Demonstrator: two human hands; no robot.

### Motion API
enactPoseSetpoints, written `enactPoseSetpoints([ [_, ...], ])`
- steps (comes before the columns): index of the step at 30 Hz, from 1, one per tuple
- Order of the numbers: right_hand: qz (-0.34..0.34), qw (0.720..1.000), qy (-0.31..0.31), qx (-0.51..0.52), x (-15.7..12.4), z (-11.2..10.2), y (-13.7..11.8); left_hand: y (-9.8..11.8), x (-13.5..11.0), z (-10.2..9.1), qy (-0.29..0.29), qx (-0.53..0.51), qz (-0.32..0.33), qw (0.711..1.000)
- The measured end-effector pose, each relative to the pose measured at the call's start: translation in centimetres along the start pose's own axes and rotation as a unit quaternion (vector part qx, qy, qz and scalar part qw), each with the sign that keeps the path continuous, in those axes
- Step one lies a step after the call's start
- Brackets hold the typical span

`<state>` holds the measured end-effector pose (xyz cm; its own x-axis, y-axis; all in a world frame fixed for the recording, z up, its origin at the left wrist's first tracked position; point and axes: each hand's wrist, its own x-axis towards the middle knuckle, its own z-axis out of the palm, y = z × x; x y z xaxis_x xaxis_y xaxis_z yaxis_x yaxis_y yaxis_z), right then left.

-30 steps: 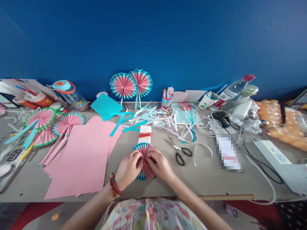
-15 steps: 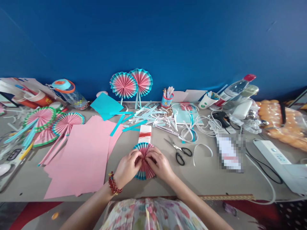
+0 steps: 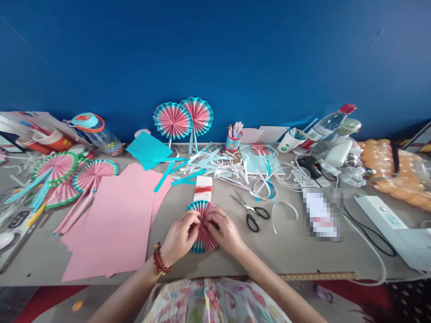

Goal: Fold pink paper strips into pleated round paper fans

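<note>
A round pleated paper fan (image 3: 204, 242), pink with a blue and white rim, lies spread on the table in front of me. My left hand (image 3: 182, 233) pinches it near its centre from the left. From the right, my right hand (image 3: 224, 229) also pinches at the centre, the fingertips of both hands almost meeting. Whether a thread is between the fingers I cannot tell. Just behind the fan lies a white card wound with red thread (image 3: 203, 189). Scissors (image 3: 251, 210) with black handles lie partly open to the right of my right hand.
Pink paper sheets (image 3: 117, 224) cover the left of the table, beside finished fans (image 3: 94, 174). Paper strips (image 3: 215, 161) are heaped behind. Two more fans (image 3: 173, 120) lean on the blue wall. A power strip (image 3: 384, 220) and white cable lie at the right.
Both hands stay at the fan's centre with only slight finger movement. The whole view has shifted a little; nothing else has visibly moved.
</note>
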<state>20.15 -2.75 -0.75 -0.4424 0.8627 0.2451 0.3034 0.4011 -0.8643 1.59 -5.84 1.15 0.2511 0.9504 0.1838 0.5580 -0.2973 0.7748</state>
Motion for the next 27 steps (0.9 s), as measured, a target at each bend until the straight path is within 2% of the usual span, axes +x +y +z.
enactPoseSetpoints([
  [10, 0.005, 1.0, -0.021, -0.003, 0.2, -0.7, 0.3, -0.2, 0.2, 0.1, -0.006, -0.069, -0.018, 0.997],
  [20, 0.0, 0.997, -0.067, -0.044, 0.4, -1.9, -0.4, -0.4, 0.3, 0.0, -0.021, -0.103, -0.017, 0.994],
  [27, 0.036, 0.999, -0.028, -0.004, 0.1, -3.1, -0.3, -0.8, 0.2, 0.1, -0.021, -0.123, -0.021, 0.992],
])
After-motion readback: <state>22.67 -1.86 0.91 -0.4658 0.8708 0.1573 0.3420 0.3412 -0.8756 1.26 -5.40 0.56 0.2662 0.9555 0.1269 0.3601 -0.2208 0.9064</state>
